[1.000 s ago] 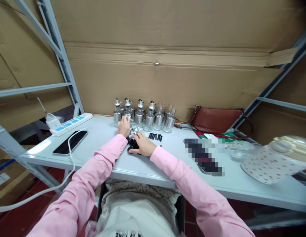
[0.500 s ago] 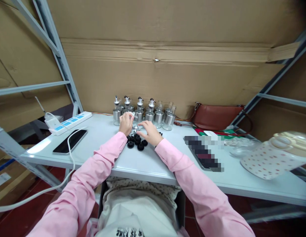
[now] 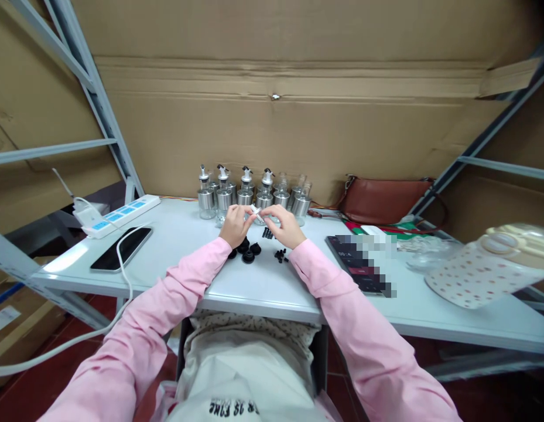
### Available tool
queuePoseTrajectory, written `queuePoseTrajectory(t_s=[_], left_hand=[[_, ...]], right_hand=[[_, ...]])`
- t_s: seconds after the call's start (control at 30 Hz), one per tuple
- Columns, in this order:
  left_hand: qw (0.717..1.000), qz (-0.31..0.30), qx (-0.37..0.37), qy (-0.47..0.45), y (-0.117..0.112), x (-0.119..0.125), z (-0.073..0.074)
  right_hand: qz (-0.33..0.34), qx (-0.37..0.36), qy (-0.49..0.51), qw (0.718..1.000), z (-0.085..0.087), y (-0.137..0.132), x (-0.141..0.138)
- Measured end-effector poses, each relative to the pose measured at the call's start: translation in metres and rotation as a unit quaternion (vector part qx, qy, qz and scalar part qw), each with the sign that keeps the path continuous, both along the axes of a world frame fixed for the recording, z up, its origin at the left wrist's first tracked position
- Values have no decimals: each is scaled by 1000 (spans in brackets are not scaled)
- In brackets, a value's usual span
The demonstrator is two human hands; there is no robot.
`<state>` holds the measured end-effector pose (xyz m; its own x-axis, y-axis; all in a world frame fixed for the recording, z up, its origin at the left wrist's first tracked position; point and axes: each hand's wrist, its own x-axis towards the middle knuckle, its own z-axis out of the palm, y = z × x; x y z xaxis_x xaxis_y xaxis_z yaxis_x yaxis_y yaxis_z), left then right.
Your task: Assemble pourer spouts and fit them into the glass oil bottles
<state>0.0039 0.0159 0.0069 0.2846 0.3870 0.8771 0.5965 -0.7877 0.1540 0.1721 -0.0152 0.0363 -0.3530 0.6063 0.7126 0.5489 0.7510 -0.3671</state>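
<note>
My left hand (image 3: pixel 235 226) and my right hand (image 3: pixel 286 225) are raised just above the white table (image 3: pixel 263 281), both pinched on a small white pourer spout (image 3: pixel 256 211) held between them. Below the hands lie several black round caps (image 3: pixel 247 254) and a few small black stoppers (image 3: pixel 279 254). Behind them, a cluster of glass-and-steel oil bottles (image 3: pixel 247 193) stands against the cardboard wall; some have spouts fitted, those on the right have none.
A black phone (image 3: pixel 120 248) on a white cable and a white power strip (image 3: pixel 122 212) lie at the left. A brown bag (image 3: pixel 381 200), a blurred dark item (image 3: pixel 363 266) and a spotted pouch (image 3: pixel 478 275) sit at the right. Grey shelf posts flank the table.
My right hand left the black caps on the table and rose to meet my left hand; both now hold the white spout. The view shifted slightly downward.
</note>
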Motion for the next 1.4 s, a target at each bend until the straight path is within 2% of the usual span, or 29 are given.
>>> queuePoseTrajectory(t_s=[0.27, 0.47, 0.6, 0.7, 0.8, 0.93, 1.0, 1.1, 1.17, 1.4], left_hand=[[997, -19, -74, -15, -1, -3, 2], [998, -34, -39, 31, 2, -5, 1], [994, -58, 13, 90, 0, -3, 5], [984, -57, 43, 164, -2, -1, 7], [970, -59, 53, 228, -3, 3, 5], [965, -59, 43, 254, -1, 5, 2], [968, -50, 35, 243, -1, 5, 3], [973, -45, 27, 223, 0, 2, 4], [975, -50, 29, 215, 1, 1, 4], [976, -60, 26, 209, 1, 1, 3]], right_hand=[[-20, -22, -11, 999, 0, 5, 4], [-39, -83, 53, 994, 8, 4, 19], [-16, -130, 90, 987, 14, 1, 28], [28, -198, 73, 977, 16, 3, 32], [72, -272, 43, 959, 16, 6, 36], [76, -353, -3, 933, 16, 7, 46], [76, -413, -71, 905, 16, 6, 55], [61, -494, -182, 848, 14, 5, 64], [40, -511, -225, 829, 12, 4, 64], [2, -516, -256, 818, 6, 0, 49]])
